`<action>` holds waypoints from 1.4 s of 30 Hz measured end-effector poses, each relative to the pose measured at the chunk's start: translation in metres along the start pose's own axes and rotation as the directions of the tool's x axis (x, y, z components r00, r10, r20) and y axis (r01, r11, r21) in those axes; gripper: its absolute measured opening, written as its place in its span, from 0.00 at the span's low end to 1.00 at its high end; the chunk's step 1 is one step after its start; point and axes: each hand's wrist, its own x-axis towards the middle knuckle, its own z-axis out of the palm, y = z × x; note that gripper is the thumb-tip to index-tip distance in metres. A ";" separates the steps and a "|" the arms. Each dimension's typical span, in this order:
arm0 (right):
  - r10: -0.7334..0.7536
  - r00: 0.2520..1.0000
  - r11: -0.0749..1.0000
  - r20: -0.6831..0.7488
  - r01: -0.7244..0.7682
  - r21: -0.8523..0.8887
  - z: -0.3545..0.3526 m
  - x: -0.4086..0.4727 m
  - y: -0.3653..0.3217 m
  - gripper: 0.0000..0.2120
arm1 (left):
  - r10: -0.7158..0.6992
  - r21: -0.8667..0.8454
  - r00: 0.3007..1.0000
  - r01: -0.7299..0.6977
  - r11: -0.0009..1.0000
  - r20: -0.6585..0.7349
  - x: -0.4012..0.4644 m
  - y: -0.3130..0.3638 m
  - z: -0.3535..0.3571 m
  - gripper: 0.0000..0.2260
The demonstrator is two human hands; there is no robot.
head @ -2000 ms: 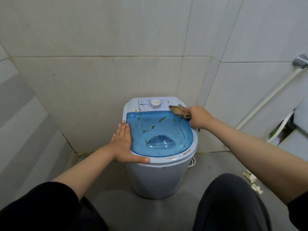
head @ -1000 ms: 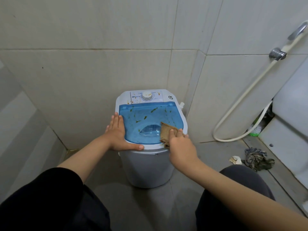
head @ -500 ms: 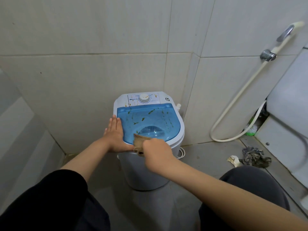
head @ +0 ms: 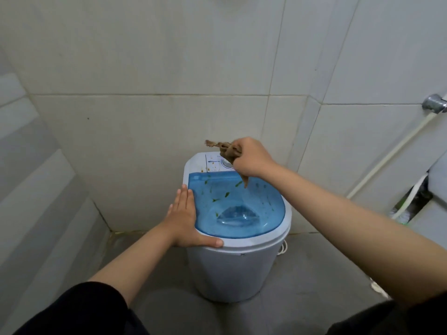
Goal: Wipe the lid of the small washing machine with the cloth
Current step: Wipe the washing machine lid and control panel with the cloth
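A small white washing machine (head: 237, 267) stands on the floor in a tiled corner. Its blue see-through lid (head: 261, 213) carries green and orange flecks, mostly on the far half. My left hand (head: 182, 218) lies flat on the lid's left rim, thumb along the front edge. My right hand (head: 251, 157) is raised above the white control panel (head: 212, 163) at the back, shut on a crumpled brown cloth (head: 227, 149). A tail of the cloth hangs down to the lid's far edge. The dial is mostly hidden behind the cloth.
Tiled walls close in behind and on both sides of the machine. A white hose (head: 387, 160) runs down from a metal fitting (head: 434, 105) at the right. A white fixture (head: 433, 213) stands at the far right. My knees in dark trousers frame the grey floor (head: 169, 298).
My right hand has lifted the cloth from the lid's front edge up and back, above the control panel. The left hand has stayed on the left rim. The camera has shifted.
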 end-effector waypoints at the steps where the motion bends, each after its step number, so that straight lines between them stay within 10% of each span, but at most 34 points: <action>1: -0.060 0.998 0.997 -0.015 0.059 -0.058 0.009 0.014 -0.004 0.09 | 0.000 0.004 1.000 0.000 1.000 0.002 0.000 0.000 0.000 0.72; 10: -0.271 0.947 0.722 0.171 0.317 -0.615 0.086 0.083 -0.002 0.18 | 0.005 -0.015 1.000 -0.005 1.000 -0.008 0.003 -0.002 0.003 0.69; 21: -0.315 0.901 0.645 0.298 0.434 -0.629 0.088 0.068 -0.003 0.16 | 0.005 -0.010 1.000 -0.005 1.000 -0.008 0.003 -0.005 0.004 0.69; 31: -0.106 0.852 0.796 0.513 0.382 -0.469 0.031 0.068 -0.019 0.18 | 0.010 -0.015 1.000 -0.010 1.000 -0.011 -0.001 -0.004 0.002 0.69; 42: -0.156 0.941 0.764 0.299 0.307 -0.567 0.027 0.099 0.007 0.21 | 0.007 -0.008 1.000 -0.007 1.000 0.003 0.002 -0.004 0.002 0.69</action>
